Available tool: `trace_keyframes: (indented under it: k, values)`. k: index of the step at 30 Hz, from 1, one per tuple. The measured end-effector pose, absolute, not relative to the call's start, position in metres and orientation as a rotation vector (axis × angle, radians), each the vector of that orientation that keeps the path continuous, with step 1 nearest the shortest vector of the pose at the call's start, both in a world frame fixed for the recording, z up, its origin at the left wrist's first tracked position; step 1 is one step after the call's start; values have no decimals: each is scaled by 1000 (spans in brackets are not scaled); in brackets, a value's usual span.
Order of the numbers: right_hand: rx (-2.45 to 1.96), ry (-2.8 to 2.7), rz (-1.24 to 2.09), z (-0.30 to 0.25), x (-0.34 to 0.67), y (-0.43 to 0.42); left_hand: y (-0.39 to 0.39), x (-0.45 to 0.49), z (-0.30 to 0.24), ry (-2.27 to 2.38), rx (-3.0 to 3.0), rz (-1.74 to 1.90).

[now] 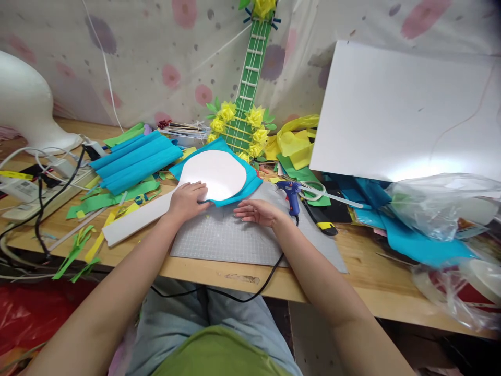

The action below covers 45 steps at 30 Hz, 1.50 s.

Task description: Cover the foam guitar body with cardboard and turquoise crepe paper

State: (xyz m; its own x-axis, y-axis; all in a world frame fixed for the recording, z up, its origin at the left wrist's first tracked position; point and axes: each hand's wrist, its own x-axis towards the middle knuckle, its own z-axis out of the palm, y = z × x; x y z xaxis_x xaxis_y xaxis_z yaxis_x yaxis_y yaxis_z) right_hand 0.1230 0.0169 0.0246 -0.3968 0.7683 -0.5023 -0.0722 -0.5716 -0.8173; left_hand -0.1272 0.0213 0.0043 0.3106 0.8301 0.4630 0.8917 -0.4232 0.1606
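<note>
A white guitar-shaped board [215, 172] with a rounded body and a long neck lies on a sheet of blue crepe paper [253, 184], whose edges stick out around the body. My left hand [189, 202] rests on the board where neck meets body, its fingers stretched out over the surface. Just below the paper's lower right edge is my right hand [256, 213], palm turned inward and fingers extended, holding nothing. Whether its fingertips touch the paper I cannot tell. Beneath lies a grey cutting mat [219, 243]. A blue glue gun [290, 196] sits right of my right hand.
A decorated green paper guitar [246, 94] leans at the back. Folded blue crepe paper [136, 159] and green and yellow scraps lie left, beside a power strip [47, 196]. A yellow-black cutter [326, 228], a large white board [399, 109] and plastic bags [442, 203] are right.
</note>
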Motion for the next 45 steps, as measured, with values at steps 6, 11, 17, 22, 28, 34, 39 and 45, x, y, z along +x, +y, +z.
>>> trace_keyframes:
  k: [6, 11, 17, 22, 28, 34, 39, 45]
  values:
    - [-1512, -1406, 1231, 9, 123, 36, 15, -117, 10, -1566, -2489, -679]
    - [-1423, -2064, 273, -7, 125, 49, 21, -93, 6, -1375, -2669, -671]
    - [-1298, -2340, 27, -8, 126, 50, 25, -93, -2, -1385, -2766, -644]
    - [-1191, -2410, 1, -6, 129, 47, 25, -101, -3, -1327, -2855, -663]
    - [-1209, -2369, -64, 6, 128, 40, 25, -103, -4, -1309, -2887, -714]
    - [-1220, -2353, -15, 9, 127, 42, 24, -105, -5, -1287, -2899, -707]
    - [-1189, -2427, -2, 11, 124, 43, 22, -102, -3, -1338, -2873, -758]
    - [-1067, -2468, 103, 14, 118, 46, 21, -99, -2, -1586, -2807, -867]
